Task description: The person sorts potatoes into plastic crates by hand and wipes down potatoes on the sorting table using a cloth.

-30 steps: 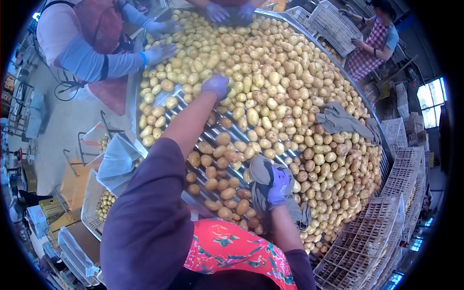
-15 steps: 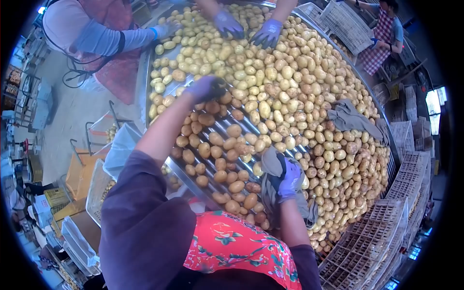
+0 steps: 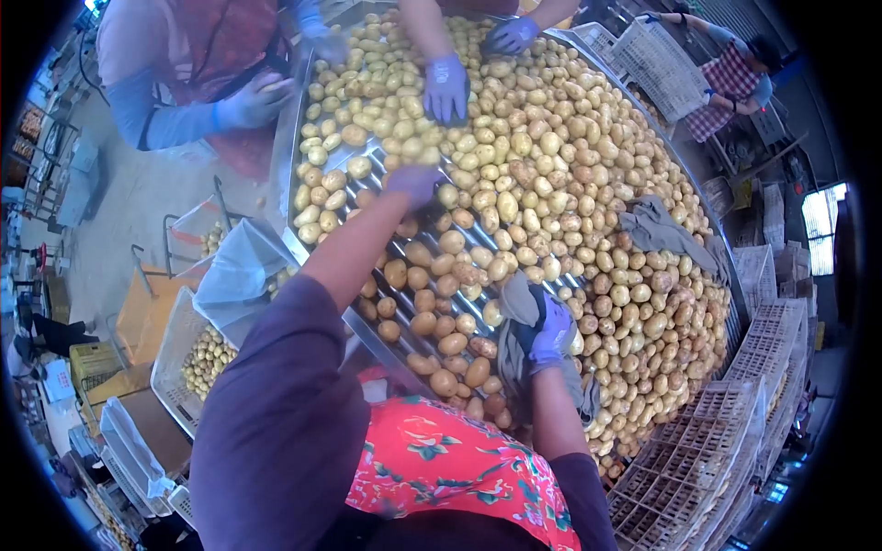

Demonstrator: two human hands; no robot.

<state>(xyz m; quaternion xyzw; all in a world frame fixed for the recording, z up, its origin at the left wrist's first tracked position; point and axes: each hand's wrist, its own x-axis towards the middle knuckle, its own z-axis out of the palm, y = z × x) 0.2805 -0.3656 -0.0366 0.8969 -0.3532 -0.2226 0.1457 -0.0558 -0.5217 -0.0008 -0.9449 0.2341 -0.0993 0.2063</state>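
Observation:
Many potatoes (image 3: 634, 321) cover a metal table with rollers (image 3: 395, 246). My left hand (image 3: 415, 186), in a purple glove, reaches over the rollers among the potatoes; it is blurred and its fingers are hidden. Near the table's front edge my right hand (image 3: 554, 331), in a purple glove with a dark palm, is closed on a grey cloth (image 3: 519, 298), which hangs down beside the potatoes. Another grey cloth (image 3: 657, 228) lies on the pile at the right.
Across the table a co-worker's gloved hands (image 3: 446, 89) touch potatoes. Another co-worker (image 3: 211, 55) stands at the upper left, a third person (image 3: 730, 87) at the upper right by a white crate (image 3: 663, 69). Stacked crates (image 3: 684, 450) border the right side; a crate (image 3: 175, 367) stands left.
My left hand swung left, then back right over the rollers. The co-workers' hands shifted, one at the left now away from the pile. My right hand stays on the cloth.

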